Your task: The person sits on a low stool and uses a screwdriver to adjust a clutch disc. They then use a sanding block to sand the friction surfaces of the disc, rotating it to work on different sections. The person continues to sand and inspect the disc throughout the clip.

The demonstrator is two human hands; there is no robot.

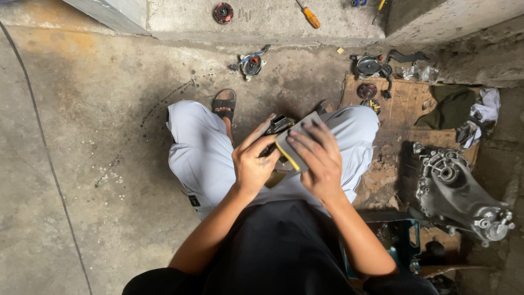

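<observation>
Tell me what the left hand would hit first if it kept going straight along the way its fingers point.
The left hand points up and to the right, at the dark part it grips. Straight on, it would likely meet the grey sheet under the right hand; depth is unclear.

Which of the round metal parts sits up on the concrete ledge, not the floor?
The red-and-black disc, top centre on the ledge. The other round parts lie lower.
</observation>
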